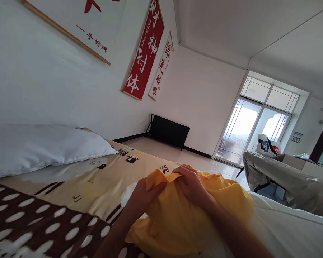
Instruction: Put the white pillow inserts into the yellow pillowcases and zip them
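My left hand [147, 194] and right hand [191, 183] pinch the yellow cloth [177, 222]; I should keep its edge taut between them, loose folds below my fingers.

The pillow [43, 150] lay on the left part of the bed [107, 179], by its far edge, with the wall [56, 89] and its scrolls [144, 50] behind. Before it, toward the near left corner, lay the blanket [29, 229]. Right of both was the cloth [177, 222], the left hand [146, 193] and right hand [190, 182] side by side at its upper part; a cover [293, 222] lay to its right. Beyond the far edge stood a low panel [168, 132]; farther right were glass doors [255, 125], and nearer, a table [280, 175] with a bag [265, 145] at its left end.
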`<state>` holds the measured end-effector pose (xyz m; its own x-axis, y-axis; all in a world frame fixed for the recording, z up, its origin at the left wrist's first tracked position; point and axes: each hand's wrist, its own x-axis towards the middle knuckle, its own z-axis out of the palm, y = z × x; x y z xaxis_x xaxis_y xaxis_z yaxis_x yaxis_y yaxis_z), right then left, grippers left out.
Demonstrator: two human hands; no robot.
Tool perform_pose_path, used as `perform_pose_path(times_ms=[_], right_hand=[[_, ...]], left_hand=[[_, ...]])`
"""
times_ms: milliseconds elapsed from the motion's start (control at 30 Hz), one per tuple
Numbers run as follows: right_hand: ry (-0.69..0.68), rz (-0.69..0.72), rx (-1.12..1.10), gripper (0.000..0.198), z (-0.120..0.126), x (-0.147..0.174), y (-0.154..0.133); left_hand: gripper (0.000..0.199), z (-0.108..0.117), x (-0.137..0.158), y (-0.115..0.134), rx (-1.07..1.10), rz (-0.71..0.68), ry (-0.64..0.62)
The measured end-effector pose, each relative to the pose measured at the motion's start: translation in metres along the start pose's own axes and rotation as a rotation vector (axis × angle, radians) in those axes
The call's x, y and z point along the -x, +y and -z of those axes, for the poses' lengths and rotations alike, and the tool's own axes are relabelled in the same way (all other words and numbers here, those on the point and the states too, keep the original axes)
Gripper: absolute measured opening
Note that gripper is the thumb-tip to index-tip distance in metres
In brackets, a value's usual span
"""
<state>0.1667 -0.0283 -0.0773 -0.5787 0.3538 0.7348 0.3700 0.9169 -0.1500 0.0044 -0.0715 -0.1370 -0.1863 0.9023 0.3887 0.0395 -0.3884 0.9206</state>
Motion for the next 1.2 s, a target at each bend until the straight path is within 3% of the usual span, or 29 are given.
perform_pose_path(times_ms=[200, 300, 400, 600, 800, 1000, 1200], right_hand=[[0.027, -0.040, 0.038, 0.018, 0.004, -0.001, 0.006], [0.000, -0.061, 0.082, 0.029, 0.007, -0.001, 0.004], [-0.046, -0.085, 0.060, 0.025, 0.009, -0.003, -0.004], [-0.069, -0.132, 0.082, 0.012, -0.003, -0.007, -0.015], [0.002, -0.245, -0.076, 0.007, -0.010, -0.009, -0.007], [0.011, -0.400, -0.226, 0.015, -0.002, -0.011, -0.010], [-0.042, -0.361, -0.315, 0.007, -0.001, -0.009, -0.014]], left_hand=[[0.039, -0.004, 0.008, 0.015, 0.264, -0.011, 0.048], [0.045, -0.006, 0.005, 0.013, 0.400, 0.020, 0.051], [0.047, -0.008, -0.001, 0.005, 0.456, 0.050, 0.102], [0.036, -0.011, -0.007, -0.005, 0.390, -0.058, 0.254], [0.038, 0.003, -0.006, 0.003, 0.288, -0.043, 0.106], [0.035, 0.022, -0.001, 0.006, 0.084, -0.157, 0.027], [0.032, 0.023, -0.001, -0.001, 0.087, -0.101, 0.131]])
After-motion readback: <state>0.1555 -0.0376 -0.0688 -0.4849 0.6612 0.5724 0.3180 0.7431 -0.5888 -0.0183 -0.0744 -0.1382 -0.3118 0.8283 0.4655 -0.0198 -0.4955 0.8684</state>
